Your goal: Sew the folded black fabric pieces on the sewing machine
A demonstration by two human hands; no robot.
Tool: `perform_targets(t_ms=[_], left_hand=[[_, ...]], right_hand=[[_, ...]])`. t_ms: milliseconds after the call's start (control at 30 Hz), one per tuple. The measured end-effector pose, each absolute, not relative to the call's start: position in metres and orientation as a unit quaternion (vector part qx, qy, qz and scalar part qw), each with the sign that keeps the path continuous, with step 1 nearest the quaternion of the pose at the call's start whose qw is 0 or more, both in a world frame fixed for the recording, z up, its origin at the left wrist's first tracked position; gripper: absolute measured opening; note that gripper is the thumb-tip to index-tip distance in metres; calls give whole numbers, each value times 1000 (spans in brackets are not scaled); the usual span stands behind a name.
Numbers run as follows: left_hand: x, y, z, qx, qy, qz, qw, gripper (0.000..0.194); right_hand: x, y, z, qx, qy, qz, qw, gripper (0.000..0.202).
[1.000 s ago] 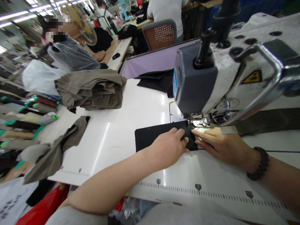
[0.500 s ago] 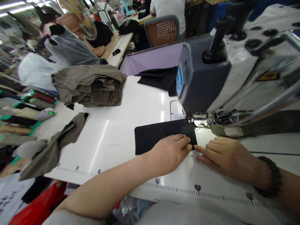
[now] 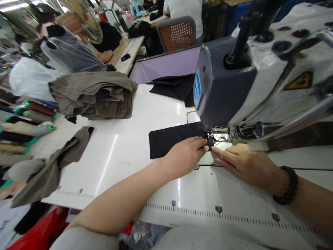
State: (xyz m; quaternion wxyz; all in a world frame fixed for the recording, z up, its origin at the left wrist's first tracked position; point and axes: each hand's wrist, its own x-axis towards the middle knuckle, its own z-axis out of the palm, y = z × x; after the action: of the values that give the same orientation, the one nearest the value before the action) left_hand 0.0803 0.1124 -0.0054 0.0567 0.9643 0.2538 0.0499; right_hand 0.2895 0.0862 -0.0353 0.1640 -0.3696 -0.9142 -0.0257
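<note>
A folded black cloth lies flat on the white sewing table, its right end beside the presser foot of the sewing machine. Pressing on the cloth near that end is my left hand, fingers together and bent, fingertips on the fabric. My right hand, with a dark beaded bracelet, touches the cloth's right corner with its index fingertip; its other fingers are curled. The two hands are close but a small gap shows between them.
A stack of grey-brown cloth pieces stands at the back left, with a loose piece nearer me. More black cloth lies behind the machine head. Thread spools line the left side. A person sits beyond a chair.
Both hands and the black cloth have moved away from me, toward the presser foot. The cloth's right end now sits beside and under the foot area. The view has shifted slightly.
</note>
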Motion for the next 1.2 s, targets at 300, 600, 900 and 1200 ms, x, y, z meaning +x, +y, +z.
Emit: perform_targets(t_ms=[300, 600, 900, 1200], left_hand=[[86, 135, -5, 955, 287, 41, 69, 22], [87, 141, -9, 951, 302, 49, 52, 24], [90, 140, -17, 949, 310, 45, 11, 22], [27, 111, -12, 944, 329, 9, -2, 31]], right_hand=[[290, 87, -37, -391, -905, -5, 164, 30], [293, 85, -34, -413, -894, 37, 167, 31], [297, 85, -27, -423, -889, -21, 173, 37], [361, 108, -3, -630, -769, -65, 88, 37]])
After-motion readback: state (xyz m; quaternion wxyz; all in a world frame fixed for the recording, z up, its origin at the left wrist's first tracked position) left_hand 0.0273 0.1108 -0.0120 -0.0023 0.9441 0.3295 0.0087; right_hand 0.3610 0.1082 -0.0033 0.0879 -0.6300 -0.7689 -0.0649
